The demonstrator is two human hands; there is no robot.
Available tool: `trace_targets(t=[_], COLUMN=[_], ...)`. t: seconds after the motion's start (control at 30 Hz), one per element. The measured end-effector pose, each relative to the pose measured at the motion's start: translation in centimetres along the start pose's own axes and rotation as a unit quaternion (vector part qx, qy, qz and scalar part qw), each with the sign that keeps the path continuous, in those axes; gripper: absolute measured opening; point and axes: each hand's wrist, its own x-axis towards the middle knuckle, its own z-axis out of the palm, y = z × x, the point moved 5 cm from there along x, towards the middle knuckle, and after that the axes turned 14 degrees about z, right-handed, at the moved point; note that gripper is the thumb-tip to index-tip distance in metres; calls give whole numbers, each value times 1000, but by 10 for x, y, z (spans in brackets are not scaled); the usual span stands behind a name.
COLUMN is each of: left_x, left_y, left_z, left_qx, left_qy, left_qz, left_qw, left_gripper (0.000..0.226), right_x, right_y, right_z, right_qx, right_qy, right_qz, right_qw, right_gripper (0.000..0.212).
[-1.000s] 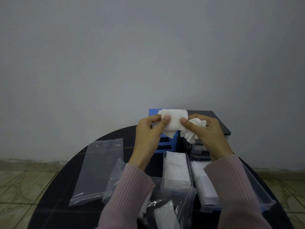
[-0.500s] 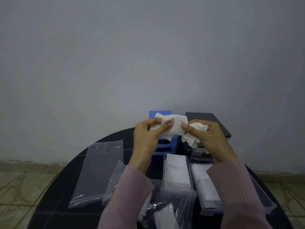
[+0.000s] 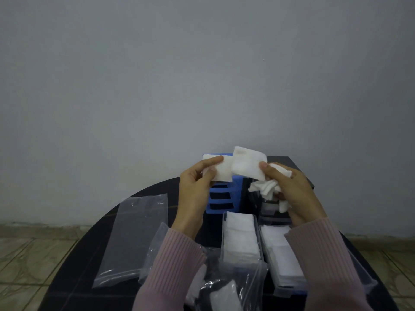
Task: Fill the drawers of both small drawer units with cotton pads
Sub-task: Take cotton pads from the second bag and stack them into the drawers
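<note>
Black round table (image 3: 89, 248) carries bags (image 3: 134, 239), drawers (image 3: 241, 239).

Ribbed dusty-pink knit sleeves (image 3: 175, 261) with cuffs at both wrists

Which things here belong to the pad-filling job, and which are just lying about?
Job: pads pinched by left hand and right hand; blue unit; black unit; two filled drawers out on the table; bag of pads.
Idle: empty bag.

A plain room, likely in a home: bare grey painted wall (image 3: 157, 86), beige patterned floor tiles (image 3: 33, 254), and a round black tabletop (image 3: 94, 234) against the wall.
</note>
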Motion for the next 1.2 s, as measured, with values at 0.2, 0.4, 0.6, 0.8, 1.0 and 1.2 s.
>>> trace_targets(t=[0.2,0.4,0.6,0.8,1.0,1.2], left_x=[2,0,1,0,0,3], left_y=[-2,0,5,5,3,3], left_z=[-1,8,11,10,10,0], left_qx=[15,-44,-73,-57,-37,-15], left_qy=[-6,-6,-16,-43,-35,7], left_qz=[13,-11,-5,24,41,52], left_qw=[1000,999,997,997,998,999], left_gripper=[36,23,20,14,10,8], right_x=[-3,-4,-1,-1,-1,0], right_y=[0,1,4,7,7,7], right_z=[7,22,25,25,26,25], right_qx=[8,-22,-15,-21,-42,-39], right_qy=[-31,-42,-11,-2,-5,-11], right_qz=[18,-4,-17,-20,-32,-40], right_qw=[999,999,1000,1000,999,998], right_gripper=[14,11,13,9,12,11])
